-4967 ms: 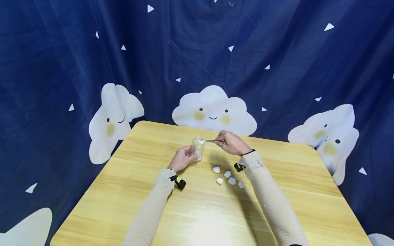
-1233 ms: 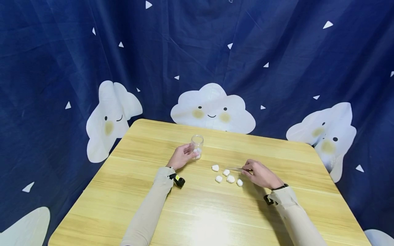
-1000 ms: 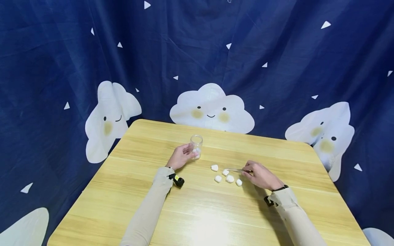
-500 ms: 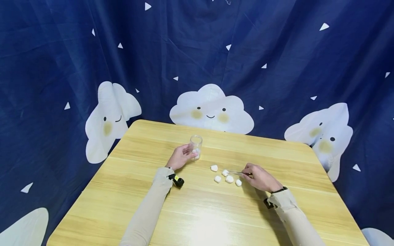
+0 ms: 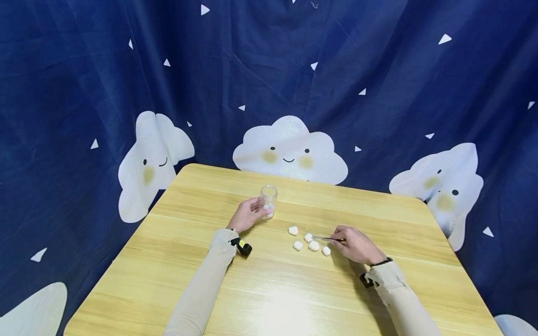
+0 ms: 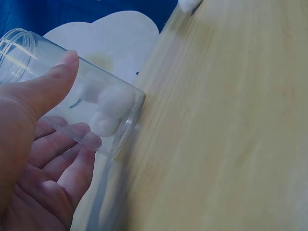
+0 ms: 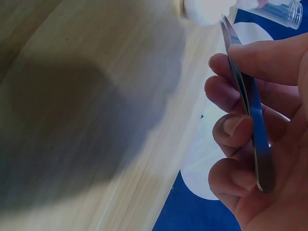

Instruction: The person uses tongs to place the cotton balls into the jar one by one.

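Observation:
My left hand (image 5: 245,216) holds a clear jar (image 5: 269,193) upright on the table, thumb on one side and fingers on the other. White cotton balls (image 6: 113,106) lie at the bottom of the jar, as the left wrist view shows. Over to the right, my right hand (image 5: 357,245) grips metal tweezers (image 7: 260,134) between thumb and fingers. Their tips meet a cotton ball (image 5: 308,237) in the loose group. Whether that ball is pinched or lifted I cannot tell. Its bright white side (image 7: 207,8) fills the top of the right wrist view.
Several other cotton balls lie close around it, among them a left one (image 5: 293,230), a front one (image 5: 297,245) and a right one (image 5: 326,251). The wooden table (image 5: 189,275) ends at the back before a blue curtain (image 5: 269,60) with cloud prints.
Five seconds ago the tweezers held a cotton ball at the jar's mouth. Since then my right hand has come back right and down, tips at another ball. The left hand stays at the jar.

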